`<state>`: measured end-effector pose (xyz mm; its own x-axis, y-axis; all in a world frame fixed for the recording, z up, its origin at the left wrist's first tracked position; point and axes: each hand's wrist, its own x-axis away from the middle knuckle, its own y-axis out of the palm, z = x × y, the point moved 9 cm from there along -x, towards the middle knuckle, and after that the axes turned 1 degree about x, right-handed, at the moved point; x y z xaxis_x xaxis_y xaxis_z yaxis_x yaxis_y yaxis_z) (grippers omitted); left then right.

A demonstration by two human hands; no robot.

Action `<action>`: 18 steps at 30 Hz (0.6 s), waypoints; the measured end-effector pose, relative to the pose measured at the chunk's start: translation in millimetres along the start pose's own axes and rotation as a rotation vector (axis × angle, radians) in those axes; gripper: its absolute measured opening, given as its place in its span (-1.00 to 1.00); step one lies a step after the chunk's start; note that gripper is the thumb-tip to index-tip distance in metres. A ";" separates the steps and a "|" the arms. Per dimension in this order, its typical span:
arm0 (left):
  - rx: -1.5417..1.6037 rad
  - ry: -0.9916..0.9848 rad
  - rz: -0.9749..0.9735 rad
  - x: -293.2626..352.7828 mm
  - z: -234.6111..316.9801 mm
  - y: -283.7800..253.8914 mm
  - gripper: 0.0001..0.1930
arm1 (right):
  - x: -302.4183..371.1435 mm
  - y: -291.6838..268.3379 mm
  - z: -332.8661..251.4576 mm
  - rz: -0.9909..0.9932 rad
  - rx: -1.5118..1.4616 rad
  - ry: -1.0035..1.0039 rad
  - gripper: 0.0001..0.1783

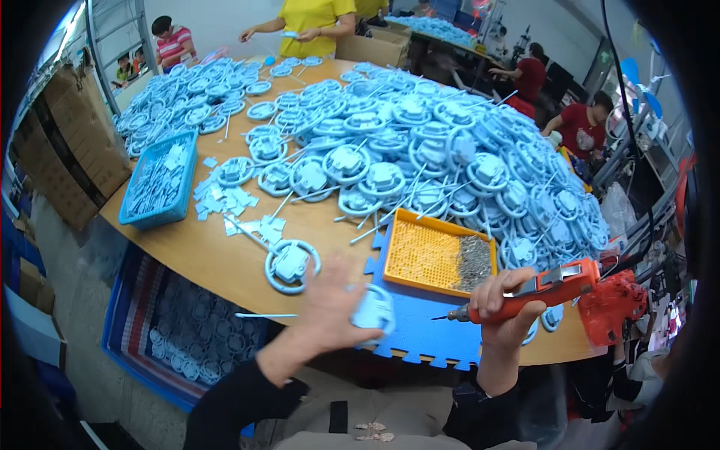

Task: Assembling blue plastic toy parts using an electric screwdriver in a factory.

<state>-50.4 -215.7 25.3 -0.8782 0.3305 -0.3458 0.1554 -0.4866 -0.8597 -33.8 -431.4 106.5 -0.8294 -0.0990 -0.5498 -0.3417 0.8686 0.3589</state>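
Observation:
My left hand (pixel 326 304), partly smeared by motion, grips a light blue round plastic part (pixel 375 309) over the near table edge. A thin light blue rod (pixel 266 315) sticks out to the left from under this hand. My right hand (pixel 504 304) is wrapped round a red electric screwdriver (pixel 551 289), whose bit points left toward the part. Beneath lies a blue foam mat (pixel 435 322). On its far side stands a yellow tray (pixel 426 286) with small metal screws (pixel 474 262) at its right end. A ring-shaped blue part (pixel 291 262) lies just beyond my left hand.
A large heap of blue ring parts with rods (pixel 420 142) covers the far table. To the left are loose flat pieces (pixel 225 199) and a blue basket (pixel 161 214). A lined bin (pixel 142 300) of parts stands below. A red holder (pixel 611 304) sits right; people work beyond.

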 end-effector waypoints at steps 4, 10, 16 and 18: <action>-0.106 -0.221 -0.107 35.1 -78.4 -6.3 -0.25 | 11.4 -12.9 13.1 0.106 0.039 0.084 -0.38; -0.123 -0.245 -0.149 97.9 -75.9 -23.5 -0.23 | 25.5 -2.4 37.3 0.083 -0.102 0.148 -0.43; -0.052 -0.061 -0.049 78.7 -49.0 -9.5 -0.32 | 32.8 -26.5 18.5 0.108 0.045 0.065 -0.40; -0.012 0.035 -0.004 82.4 -37.3 -4.6 -0.36 | 33.7 -23.2 23.8 0.083 0.017 0.099 -0.40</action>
<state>-106.6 -156.0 -13.2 -0.8622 0.3610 -0.3553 0.1578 -0.4752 -0.8656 -43.4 -443.3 61.7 -0.8943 -0.0727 -0.4416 -0.2630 0.8838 0.3871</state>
